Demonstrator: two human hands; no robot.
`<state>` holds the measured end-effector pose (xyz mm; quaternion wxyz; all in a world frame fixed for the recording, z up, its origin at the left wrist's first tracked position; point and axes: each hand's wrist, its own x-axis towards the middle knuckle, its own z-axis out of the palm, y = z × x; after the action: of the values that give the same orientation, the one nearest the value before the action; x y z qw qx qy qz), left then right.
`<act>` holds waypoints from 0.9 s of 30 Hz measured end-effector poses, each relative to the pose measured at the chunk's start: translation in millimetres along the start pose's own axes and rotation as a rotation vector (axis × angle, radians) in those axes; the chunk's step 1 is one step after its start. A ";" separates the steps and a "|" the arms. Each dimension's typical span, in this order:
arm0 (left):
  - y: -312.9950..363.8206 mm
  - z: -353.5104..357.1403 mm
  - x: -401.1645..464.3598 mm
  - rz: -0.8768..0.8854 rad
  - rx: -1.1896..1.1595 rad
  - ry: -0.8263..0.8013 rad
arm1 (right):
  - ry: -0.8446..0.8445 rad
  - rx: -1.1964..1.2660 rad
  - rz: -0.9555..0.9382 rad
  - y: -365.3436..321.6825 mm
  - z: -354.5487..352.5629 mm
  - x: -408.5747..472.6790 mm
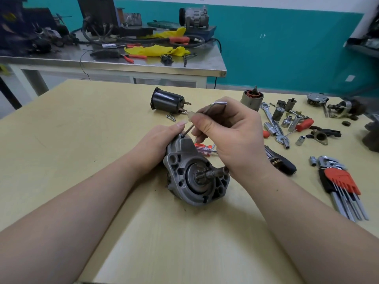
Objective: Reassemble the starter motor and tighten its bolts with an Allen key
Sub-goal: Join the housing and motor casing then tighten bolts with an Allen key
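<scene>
Mid-table on the yellow table (82, 140), the left hand (158, 140) curls round the starter motor housing (194, 177) while the right hand (229, 136) pinches the Allen key (202, 113) in its top bolt hole, bare tabletop left and near, sockets (287, 119) crowding the right.

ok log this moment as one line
left hand grips starter housing | right hand pinches allen key | tip in bolt hole | solenoid apart

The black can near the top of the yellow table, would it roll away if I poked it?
Probably, yes. The black can looks round and lies on its side on the table, so a sideways poke could roll it. The little posts sticking out of one end might stop it soon. It looks like metal, so likely heavy for its size.
</scene>
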<state>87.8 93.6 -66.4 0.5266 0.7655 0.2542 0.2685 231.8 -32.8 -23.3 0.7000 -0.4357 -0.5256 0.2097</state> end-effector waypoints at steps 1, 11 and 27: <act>0.2 -0.1 -0.2 -0.008 0.000 -0.002 | -0.018 -0.006 -0.012 -1.8 -0.8 -0.4; 7.1 3.3 -5.6 -0.027 -0.099 -0.041 | -0.030 -0.189 -0.187 4.1 -1.6 1.7; 9.4 3.3 -5.2 0.008 -0.098 -0.054 | -0.415 0.076 0.121 -21.1 -28.6 10.9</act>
<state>87.3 84.9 -59.2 0.5690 0.7467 0.2234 0.2622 258.5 -47.0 -1.8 0.5789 -0.3874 -0.6228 0.3562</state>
